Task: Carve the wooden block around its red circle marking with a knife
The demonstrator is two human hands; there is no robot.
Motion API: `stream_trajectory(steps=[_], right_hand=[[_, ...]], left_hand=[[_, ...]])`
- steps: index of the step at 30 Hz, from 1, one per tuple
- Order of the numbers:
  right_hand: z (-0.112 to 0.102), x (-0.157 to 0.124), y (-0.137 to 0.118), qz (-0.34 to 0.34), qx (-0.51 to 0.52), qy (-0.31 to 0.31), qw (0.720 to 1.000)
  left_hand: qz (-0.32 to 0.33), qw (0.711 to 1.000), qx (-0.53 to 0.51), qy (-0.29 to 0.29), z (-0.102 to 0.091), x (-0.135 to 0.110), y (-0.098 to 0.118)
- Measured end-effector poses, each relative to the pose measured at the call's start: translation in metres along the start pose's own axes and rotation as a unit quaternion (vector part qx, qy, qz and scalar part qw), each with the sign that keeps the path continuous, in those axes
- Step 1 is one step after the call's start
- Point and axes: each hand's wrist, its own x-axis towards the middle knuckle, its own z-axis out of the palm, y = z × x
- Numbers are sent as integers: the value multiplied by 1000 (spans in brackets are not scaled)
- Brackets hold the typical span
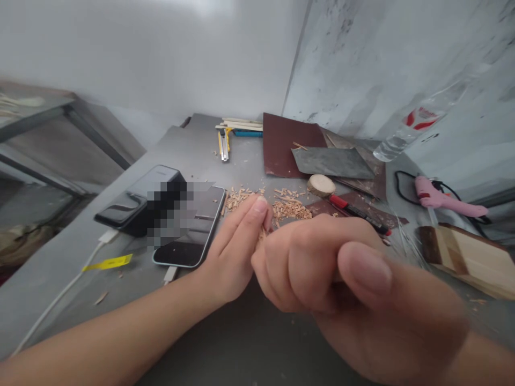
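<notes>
My left hand (237, 252) is closed, its thumb pressed along the bent fingers, low over the wood shavings (292, 209) on the table. My right hand (322, 273) is curled into a fist close to the camera, thumb laid over the fingers, its knuckles beside the left palm. A pale wood-coloured bit shows in the narrow gap between the hands; what either grips is hidden by the fingers. Just beyond the right hand lie a round wood slice (321, 185) and a red-and-black marker (360, 214). Left of my left hand lies a phone (183, 249) with a cable plugged in.
A black device (139, 198) stands on the grey table (201, 155) at left. A yellow utility knife (223, 145), wooden sticks (241, 123) and sandpaper sheets (285, 142) lie behind. On the right are a water bottle (418, 120), pink glue gun (446, 199) and wood block (470, 260).
</notes>
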Motion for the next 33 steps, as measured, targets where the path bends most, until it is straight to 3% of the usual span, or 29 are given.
stream_trajectory(steps=[4, 10, 13, 15, 18, 22, 24, 28, 33], right_hand=[[-7, 2, 11, 23, 36, 14, 999], [-26, 3, 40, -13, 110, 11, 994], [-37, 6, 45, 33, 123, 23, 992], [-43, 8, 43, 99, 63, 49, 992], [-52, 10, 36, 156, -113, 70, 979], [-62, 8, 27, 182, -362, 85, 910], [-64, 8, 22, 237, -390, 56, 888], [-63, 11, 15, 331, -262, -21, 906], [-73, 13, 17, 220, -273, 90, 932]], left_hand=[[-16, 996, -84, -24, -1, -4, 9], [-30, 995, -64, -71, -17, 1, 5], [-86, 988, -67, -112, -22, 4, 2], [-111, 983, -89, -112, -21, 5, 3], [-103, 984, -128, -66, -18, 5, 5], [-30, 985, -173, 4, -16, 3, 8], [20, 982, -184, 29, -18, 1, 9], [95, 978, -179, 47, -22, -1, 13], [42, 990, -137, -17, -22, -1, 16]])
